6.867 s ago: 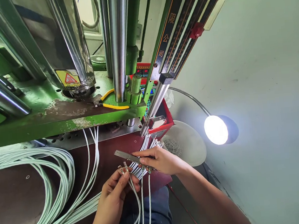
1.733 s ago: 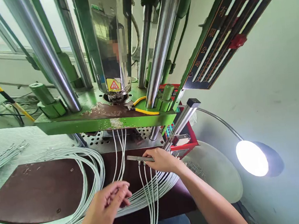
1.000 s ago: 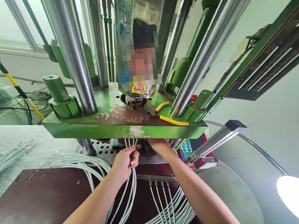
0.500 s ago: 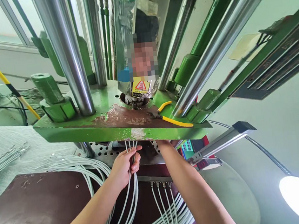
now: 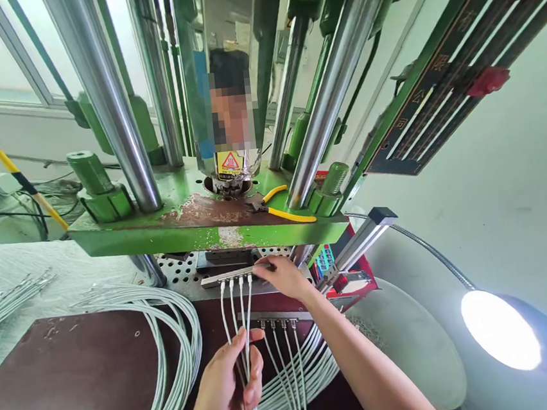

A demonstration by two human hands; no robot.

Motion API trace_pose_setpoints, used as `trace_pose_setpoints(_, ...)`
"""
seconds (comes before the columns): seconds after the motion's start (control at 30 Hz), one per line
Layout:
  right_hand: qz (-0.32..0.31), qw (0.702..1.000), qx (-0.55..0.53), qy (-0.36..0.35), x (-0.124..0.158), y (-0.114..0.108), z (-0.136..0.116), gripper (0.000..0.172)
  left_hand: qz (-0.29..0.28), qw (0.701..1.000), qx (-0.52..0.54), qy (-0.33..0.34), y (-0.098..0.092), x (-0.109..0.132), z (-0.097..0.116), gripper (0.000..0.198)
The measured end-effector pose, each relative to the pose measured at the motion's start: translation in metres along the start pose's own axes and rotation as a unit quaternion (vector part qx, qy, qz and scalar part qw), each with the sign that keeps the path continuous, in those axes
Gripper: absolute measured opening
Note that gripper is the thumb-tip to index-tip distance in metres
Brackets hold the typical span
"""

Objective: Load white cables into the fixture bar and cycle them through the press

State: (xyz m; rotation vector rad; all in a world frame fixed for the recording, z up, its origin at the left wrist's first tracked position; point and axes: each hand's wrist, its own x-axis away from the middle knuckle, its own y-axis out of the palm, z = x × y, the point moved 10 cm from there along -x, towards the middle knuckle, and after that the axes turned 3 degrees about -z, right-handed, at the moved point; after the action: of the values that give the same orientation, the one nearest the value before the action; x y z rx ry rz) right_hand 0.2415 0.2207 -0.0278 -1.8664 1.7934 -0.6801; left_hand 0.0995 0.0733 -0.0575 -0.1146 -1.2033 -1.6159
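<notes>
My right hand [image 5: 285, 277] grips the right end of a narrow metal bar [image 5: 215, 279] in front of the press's lower opening. Several white cables [image 5: 233, 302] hang from the bar, with pale moulded pieces at their ends. Lower down, my left hand [image 5: 229, 377] is closed loosely around these cables, thumb uppermost. Just below the held bar, a second metal bar [image 5: 248, 319] lies on the dark work surface, with more cables ending in metal connectors along it.
Above my hands is the press's green plate [image 5: 184, 239], with yellow-handled pliers [image 5: 290, 215] on top. Steel columns [image 5: 110, 117] rise around it. Coiled white cables [image 5: 189, 329] lie at left over a brown board [image 5: 72, 379]. A lit lamp [image 5: 501, 331] stands at right.
My right hand has come out from under the green plate, bringing the metal bar with the cables into view. My left hand has moved down and nearer, still around the cables. The view has shifted right.
</notes>
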Motion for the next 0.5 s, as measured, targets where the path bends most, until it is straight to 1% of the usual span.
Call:
trace_pose_setpoints(0.07, -0.001, 1.000, 0.021, -0.020, 0.006, 0.000, -0.009, 0.022, 0.024, 1.000, -0.004, 0.003, -0.003, 0.002, 0.002, 0.033)
trace_pose_setpoints(0.17, 0.007, 0.998, 0.053, -0.028, 0.008, 0.000, -0.015, 0.025, 0.058, 0.998, -0.011, 0.016, -0.008, 0.009, 0.004, 0.033)
trace_pose_setpoints(0.23, 0.008, 0.997, 0.068, -0.030, 0.008, 0.002, -0.016, 0.028, 0.066, 0.997, -0.014, 0.021, -0.011, 0.016, 0.002, 0.033)
trace_pose_setpoints(0.37, 0.006, 0.996, 0.086, -0.035, 0.007, 0.005, -0.016, 0.029, 0.043, 0.999, -0.014, 0.025, -0.005, 0.023, -0.002, 0.038)
trace_pose_setpoints(0.5, -0.001, 0.994, 0.107, -0.038, 0.008, 0.007, -0.016, 0.027, 0.021, 0.999, 0.003, 0.050, 0.005, 0.013, 0.007, 0.032)
